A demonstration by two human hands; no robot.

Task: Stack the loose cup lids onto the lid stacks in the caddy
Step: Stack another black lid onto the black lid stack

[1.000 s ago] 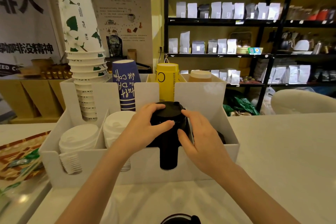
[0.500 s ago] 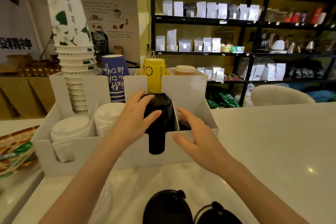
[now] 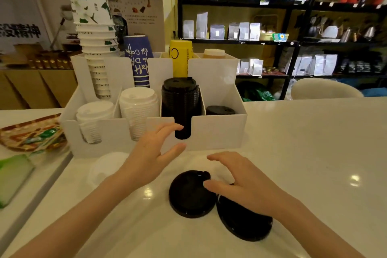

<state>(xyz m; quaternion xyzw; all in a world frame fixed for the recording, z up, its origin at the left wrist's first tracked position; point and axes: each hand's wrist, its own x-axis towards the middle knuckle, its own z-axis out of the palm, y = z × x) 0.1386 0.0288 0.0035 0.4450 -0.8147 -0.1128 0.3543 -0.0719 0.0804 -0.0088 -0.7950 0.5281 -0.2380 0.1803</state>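
A white caddy (image 3: 217, 132) stands on the counter with lid stacks in its front row: two white stacks (image 3: 95, 114) (image 3: 138, 102), a tall black stack (image 3: 180, 100) and a low black stack (image 3: 218, 109). Two loose black lids lie in front, one on the left (image 3: 188, 195), one on the right (image 3: 243, 222). A loose white lid (image 3: 106, 167) lies partly behind my left arm. My left hand (image 3: 150, 157) hovers open before the caddy. My right hand (image 3: 240, 180) is open, fingers spread over the two black lids, holding nothing.
Stacks of paper cups fill the caddy's back row: white-green (image 3: 92, 33), blue (image 3: 138, 60), yellow (image 3: 180, 58). A patterned tray (image 3: 31, 134) with packets lies at the left on a lower ledge. The white counter (image 3: 303, 153) stretches to the right. Shelves (image 3: 272, 2) with bags stand behind.
Both hands have left the tall black stack and pulled back toward me. The right hand has dropped over the loose black lids. The camera has tilted down.
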